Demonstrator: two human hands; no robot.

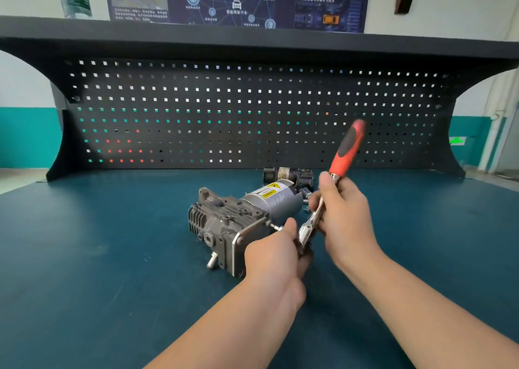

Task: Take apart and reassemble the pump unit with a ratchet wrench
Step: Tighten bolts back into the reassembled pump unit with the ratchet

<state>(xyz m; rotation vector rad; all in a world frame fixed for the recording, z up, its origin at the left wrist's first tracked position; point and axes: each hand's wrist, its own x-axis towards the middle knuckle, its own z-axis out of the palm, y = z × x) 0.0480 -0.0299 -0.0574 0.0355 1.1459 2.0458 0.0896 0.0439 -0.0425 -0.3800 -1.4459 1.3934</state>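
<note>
Pump (238,225): lies on its side mid-desk (98,256), toward the back edge, plate end facing the person for reach.
Left hand (273,252): fingers curled around the wrench head, likely steadying it on a bolt.
Wrench (334,183): red handle angled up.
Right hand (341,208): wrapped around the shank, ready to swing.

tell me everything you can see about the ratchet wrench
The ratchet wrench has a red grip with a black inset and a bright, chrome-looking metal shank and head. It is off the bench, tilted with the handle up and to the right, slightly blurred. The right hand grips the shank just below the red grip, and the left hand holds the head end, beside the pump unit. What sits on the head is hidden by the fingers.
</note>
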